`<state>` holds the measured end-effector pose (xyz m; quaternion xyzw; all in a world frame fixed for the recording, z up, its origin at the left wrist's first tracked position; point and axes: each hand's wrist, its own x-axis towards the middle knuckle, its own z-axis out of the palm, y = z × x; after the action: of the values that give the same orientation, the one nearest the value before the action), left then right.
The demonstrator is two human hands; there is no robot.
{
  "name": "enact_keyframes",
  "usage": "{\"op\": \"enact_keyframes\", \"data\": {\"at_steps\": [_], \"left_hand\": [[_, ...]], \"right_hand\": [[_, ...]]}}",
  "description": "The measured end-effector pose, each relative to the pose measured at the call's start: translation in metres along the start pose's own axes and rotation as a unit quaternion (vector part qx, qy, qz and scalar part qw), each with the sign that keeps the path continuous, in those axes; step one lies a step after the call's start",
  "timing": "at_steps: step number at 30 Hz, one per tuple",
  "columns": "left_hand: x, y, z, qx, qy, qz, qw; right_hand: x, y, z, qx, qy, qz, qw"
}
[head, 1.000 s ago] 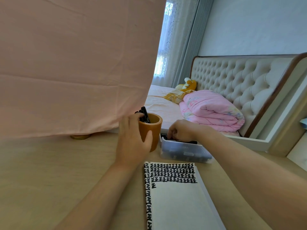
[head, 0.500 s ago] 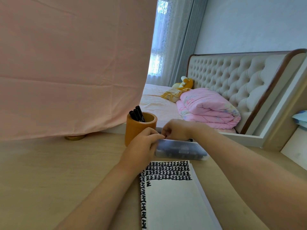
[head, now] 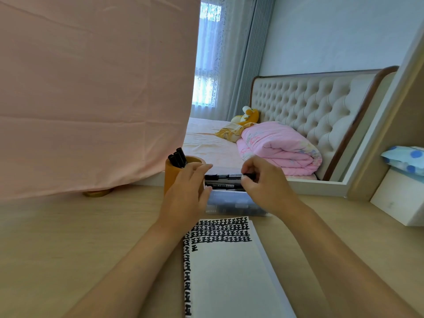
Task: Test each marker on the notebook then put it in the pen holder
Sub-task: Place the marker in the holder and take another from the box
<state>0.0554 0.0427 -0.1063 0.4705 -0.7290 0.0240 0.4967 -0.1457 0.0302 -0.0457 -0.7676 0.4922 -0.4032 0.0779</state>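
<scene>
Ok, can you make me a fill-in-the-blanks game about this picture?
The right hand pinches a ____ marker.
The pen holder stands to the ____ of the clear box.
The folded quilt on the bed is ____.
Missing words: black, left, pink.

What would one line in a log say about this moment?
right hand: pinches marker above clear box | left hand: open, beside its other end | pen holder: holds markers | notebook: test marks at top

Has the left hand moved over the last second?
Yes. Judged against the pen holder, the left hand shifted right, toward the marker the right hand holds above the clear box.
</scene>
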Motion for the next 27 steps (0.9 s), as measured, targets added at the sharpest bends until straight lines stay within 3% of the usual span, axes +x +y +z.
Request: {"op": "enact_keyframes", "data": {"at_steps": [6, 10, 16, 23, 27], "left_hand": [[-0.007, -0.003, 0.002, 0.054, -0.02, 0.045, 0.997], [-0.01, -0.008, -0.002, 0.057, -0.039, 0.072, 0.995], [-0.003, -0.002, -0.01, 0.134, -0.048, 0.172, 0.975], [-0.003, 0.01, -0.017, 0.125, -0.091, 0.187, 0.97], [-0.004, 0.01, -0.02, 0.16, -0.109, 0.193, 0.962]], "right_hand": [[-0.026, 0.011, 0.009, 0.164, -0.019, 0.094, 0.982], [-0.036, 0.014, 0.015, 0.094, -0.056, 0.072, 0.991], [-0.038, -0.003, 0.018, -0.15, -0.046, -0.105, 0.982], [-0.039, -0.004, 0.02, -0.072, -0.153, -0.064, 0.984], [-0.038, 0.001, 0.025, -0.087, -0.157, -0.087, 0.98]]}}
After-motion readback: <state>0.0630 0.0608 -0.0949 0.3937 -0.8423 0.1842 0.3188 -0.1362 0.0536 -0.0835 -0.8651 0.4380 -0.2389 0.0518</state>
